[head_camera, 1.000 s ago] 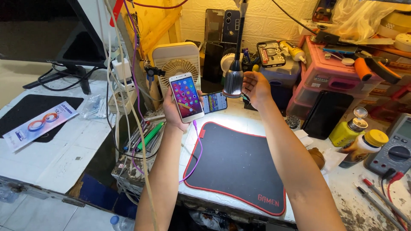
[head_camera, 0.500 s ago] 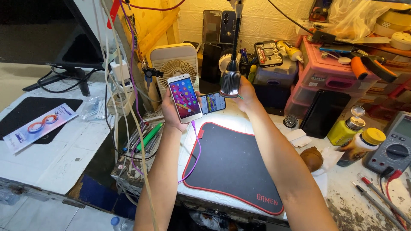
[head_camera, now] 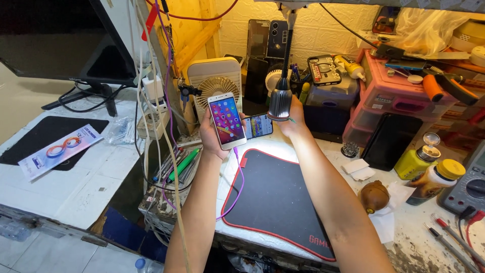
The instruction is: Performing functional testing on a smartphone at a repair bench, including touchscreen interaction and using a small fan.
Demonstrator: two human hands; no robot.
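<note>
The left hand (head_camera: 211, 137), fingers clamped on a lit phone (head_camera: 227, 120) held above the black mat (head_camera: 275, 197), could snag its purple cable (head_camera: 239, 184), while the right hand (head_camera: 293, 119), fingers curled near the lamp head (head_camera: 280, 103), may knock the second phone (head_camera: 258, 126).

Just the one view here, a head cam looking down and forward over a cluttered white workbench (head_camera: 91, 187) from pretty close. Both forearms run up from 6 o'clock toward centre, the black red-edged rubber mat (head_camera: 275, 197) sits mid-frame, and the dark flat monitor (head_camera: 55, 40) is at 10 o'clock.
</note>
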